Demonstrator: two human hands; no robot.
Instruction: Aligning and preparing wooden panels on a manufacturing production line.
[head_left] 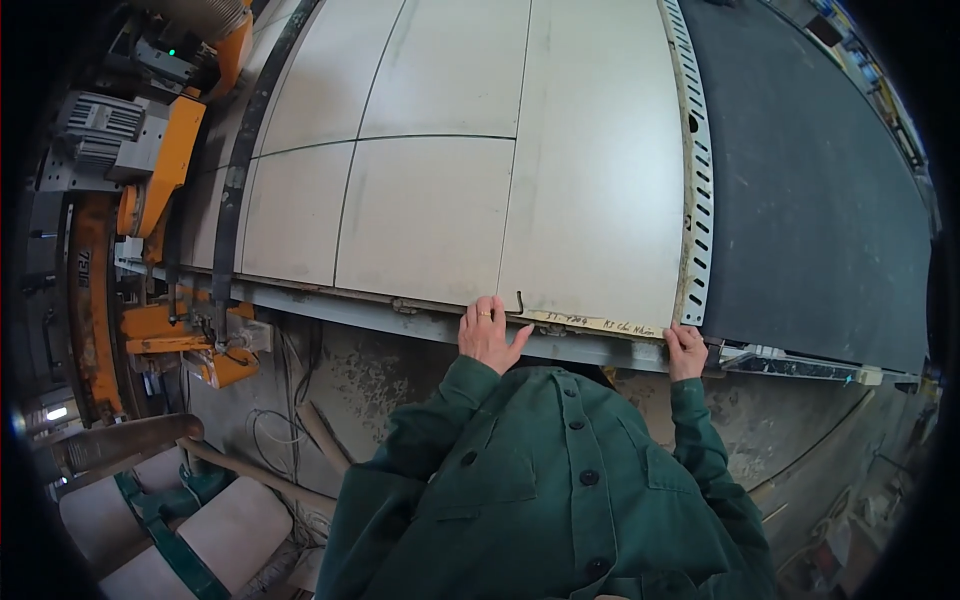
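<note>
Both hands at the front edge of a pale panel, lower centre of the frame.

Left to right: orange machine unit (175,150) at upper left; dark bar (240,170) across pale slabs (425,215); then the left hand (488,338), fingers together over the front edge near a seam, thumb spread away, pinching nothing. The pale panel (600,170) occupies upper centre, its front edge handwritten (text not transcribed). The right hand (686,350) curls at the panel's near right corner, beside the slotted strip (695,200); whether it pinches cannot be told. Dark surface (800,180) at right. Assessment: even, light contact from both hands should keep the edge straight; fingertips are best kept out of the seam.
</note>
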